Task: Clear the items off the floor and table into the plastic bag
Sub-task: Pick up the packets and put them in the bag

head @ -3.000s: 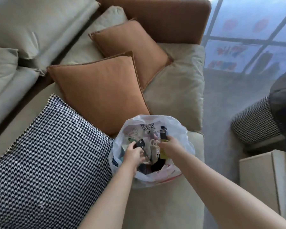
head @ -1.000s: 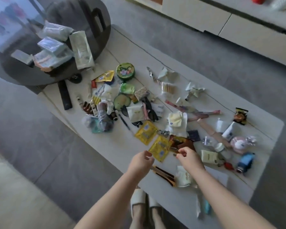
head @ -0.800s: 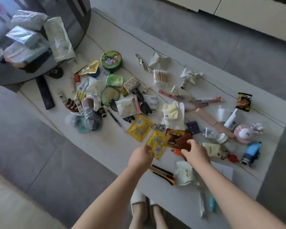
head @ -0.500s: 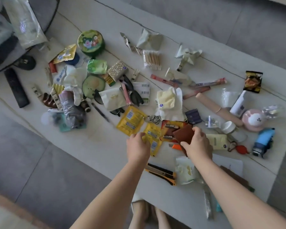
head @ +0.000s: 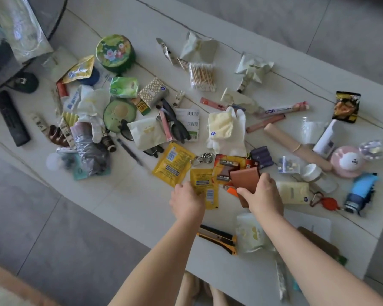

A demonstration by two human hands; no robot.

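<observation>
The right hand (head: 264,195) grips a brown wallet (head: 244,178), thumb on one edge and fingers curled over the other, holding it just above the battery pack (head: 229,165) on the table (head: 124,195). The left hand (head: 187,200) pinches the near edge of a yellow sachet (head: 205,182) that lies flat on the table; a second, larger yellow sachet (head: 173,161) lies just beside it, farther off. The table is crowded with small things: a green tin (head: 115,53) toward the far left, a pack of cotton swabs (head: 202,77) near the far edge, pale gloves (head: 227,129) in the middle, sunglasses (head: 175,124) to their left, a blue bottle (head: 360,192) on the right. A yellow box cutter (head: 218,238) lies at the near edge, between the forearms. The plastic bag is not in view.
</observation>
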